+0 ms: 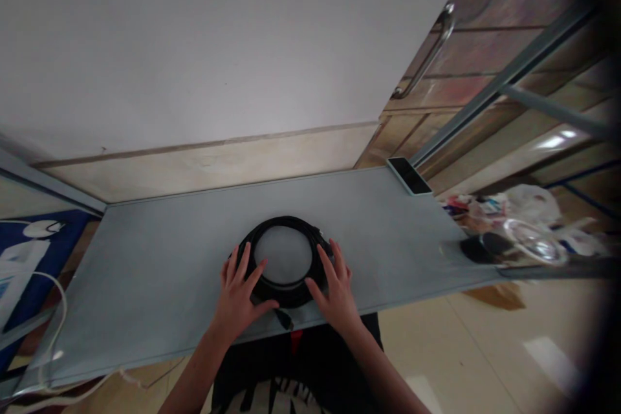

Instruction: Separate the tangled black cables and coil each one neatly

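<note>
A black cable coiled into a flat ring (286, 229) lies on a grey table (160, 259), near its front edge. One plug end (284, 319) sticks out of the coil toward me. My left hand (239, 293) rests on the coil's left side, fingers spread. My right hand (336, 290) presses on the coil's right side, fingers spread too. Neither hand has lifted the cable.
A phone (410, 175) lies at the table's far right corner. A white wall stands behind the table. Right of the table are a door with a metal handle (433, 45), a metal frame and a heap of clutter (514, 226). A white cord (58, 323) hangs at the left.
</note>
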`<action>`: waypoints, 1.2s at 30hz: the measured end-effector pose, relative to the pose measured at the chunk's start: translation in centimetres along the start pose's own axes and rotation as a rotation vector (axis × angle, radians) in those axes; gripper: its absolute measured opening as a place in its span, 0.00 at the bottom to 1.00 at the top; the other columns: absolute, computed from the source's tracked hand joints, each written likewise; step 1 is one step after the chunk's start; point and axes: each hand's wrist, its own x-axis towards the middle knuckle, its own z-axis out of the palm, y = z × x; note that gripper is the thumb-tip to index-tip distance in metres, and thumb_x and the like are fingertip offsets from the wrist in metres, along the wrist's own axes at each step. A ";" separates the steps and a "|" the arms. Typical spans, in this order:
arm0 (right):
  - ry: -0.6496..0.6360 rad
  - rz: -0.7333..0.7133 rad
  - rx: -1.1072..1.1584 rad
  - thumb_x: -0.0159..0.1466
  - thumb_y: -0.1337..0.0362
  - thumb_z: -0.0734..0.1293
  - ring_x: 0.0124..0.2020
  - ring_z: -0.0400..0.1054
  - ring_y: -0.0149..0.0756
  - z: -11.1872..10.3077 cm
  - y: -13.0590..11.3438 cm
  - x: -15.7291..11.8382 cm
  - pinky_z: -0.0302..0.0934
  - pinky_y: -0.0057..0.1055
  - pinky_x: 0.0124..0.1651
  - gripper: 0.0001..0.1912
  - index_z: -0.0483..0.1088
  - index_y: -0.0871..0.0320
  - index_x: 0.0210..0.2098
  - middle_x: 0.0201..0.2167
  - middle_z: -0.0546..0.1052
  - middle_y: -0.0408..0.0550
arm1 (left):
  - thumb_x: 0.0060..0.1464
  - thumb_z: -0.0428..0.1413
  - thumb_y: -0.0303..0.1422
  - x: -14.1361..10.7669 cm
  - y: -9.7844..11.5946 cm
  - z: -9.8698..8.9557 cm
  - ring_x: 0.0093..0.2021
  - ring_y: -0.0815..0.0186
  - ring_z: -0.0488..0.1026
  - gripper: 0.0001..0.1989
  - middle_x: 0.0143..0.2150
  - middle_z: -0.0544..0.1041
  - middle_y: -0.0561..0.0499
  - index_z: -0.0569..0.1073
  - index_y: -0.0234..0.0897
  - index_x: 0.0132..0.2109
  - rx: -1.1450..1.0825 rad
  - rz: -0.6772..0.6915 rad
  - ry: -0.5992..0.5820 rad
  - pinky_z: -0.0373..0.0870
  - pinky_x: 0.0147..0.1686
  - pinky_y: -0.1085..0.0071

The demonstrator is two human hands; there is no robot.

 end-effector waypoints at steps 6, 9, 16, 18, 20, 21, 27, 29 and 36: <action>-0.117 -0.080 -0.100 0.56 0.49 0.71 0.70 0.36 0.67 -0.6 -2.0 -2.8 0.52 0.64 0.59 0.48 0.50 0.53 0.70 0.72 0.41 0.61 | 0.43 0.60 0.59 -1.7 -1.0 0.3 0.70 0.34 0.40 0.47 0.74 0.42 0.37 0.63 0.45 0.67 0.067 0.059 -0.087 0.46 0.62 0.36; -0.154 -0.130 -0.098 0.52 0.46 0.73 0.70 0.38 0.69 -0.7 -2.2 -3.0 0.51 0.65 0.59 0.51 0.52 0.54 0.69 0.72 0.43 0.62 | 0.46 0.62 0.54 -1.9 -1.0 0.4 0.70 0.32 0.37 0.42 0.74 0.40 0.39 0.63 0.48 0.67 0.131 -0.064 -0.010 0.44 0.61 0.33; -0.202 -0.203 -0.183 0.55 0.46 0.71 0.69 0.42 0.69 -0.2 -2.8 -3.0 0.47 0.68 0.61 0.41 0.61 0.47 0.66 0.70 0.53 0.57 | 0.44 0.65 0.49 0.6 -0.1 1.4 0.69 0.31 0.42 0.38 0.75 0.38 0.44 0.69 0.49 0.62 0.001 -0.087 0.008 0.57 0.58 0.35; -0.172 -0.190 -0.211 0.60 0.50 0.69 0.69 0.44 0.66 -0.1 -2.3 -2.6 0.49 0.66 0.60 0.33 0.64 0.46 0.63 0.69 0.55 0.55 | 0.44 0.66 0.49 1.4 0.3 1.7 0.69 0.32 0.43 0.35 0.75 0.35 0.46 0.72 0.48 0.60 -0.041 -0.093 0.009 0.59 0.59 0.38; -0.133 -0.167 -0.230 0.63 0.52 0.66 0.69 0.46 0.65 -0.1 -1.3 -1.9 0.52 0.65 0.59 0.27 0.67 0.46 0.61 0.68 0.58 0.55 | 0.42 0.66 0.50 2.3 0.7 2.1 0.69 0.31 0.43 0.37 0.75 0.33 0.46 0.72 0.46 0.60 -0.068 -0.085 0.001 0.59 0.59 0.38; -0.116 -0.157 -0.241 0.64 0.53 0.66 0.69 0.46 0.64 -0.2 -0.7 -1.4 0.52 0.65 0.59 0.25 0.68 0.47 0.60 0.68 0.58 0.55 | 0.40 0.66 0.51 2.7 0.9 2.3 0.69 0.30 0.42 0.39 0.75 0.32 0.46 0.72 0.46 0.61 -0.083 -0.066 -0.009 0.59 0.59 0.38; -0.081 -0.183 -0.320 0.65 0.52 0.65 0.69 0.45 0.62 -1.4 4.4 2.5 0.53 0.62 0.59 0.24 0.69 0.51 0.59 0.66 0.60 0.58 | 0.39 0.65 0.54 7.2 2.4 4.8 0.69 0.27 0.36 0.42 0.74 0.26 0.46 0.70 0.47 0.62 -0.135 0.056 -0.038 0.55 0.58 0.33; -0.057 -0.185 -0.316 0.66 0.52 0.64 0.69 0.46 0.61 -1.8 6.1 4.0 0.53 0.61 0.59 0.24 0.68 0.53 0.59 0.66 0.60 0.59 | 0.42 0.64 0.53 9.4 3.1 5.9 0.69 0.28 0.36 0.38 0.75 0.29 0.44 0.72 0.45 0.60 -0.138 0.061 -0.014 0.54 0.59 0.33; 0.248 0.042 -0.282 0.68 0.53 0.60 0.62 0.60 0.50 -6.1 16.0 12.5 0.54 0.52 0.60 0.23 0.66 0.55 0.59 0.61 0.67 0.58 | 0.45 0.62 0.55 17.1 5.3 9.2 0.70 0.33 0.41 0.32 0.73 0.44 0.37 0.77 0.40 0.53 -0.154 0.065 0.028 0.46 0.61 0.34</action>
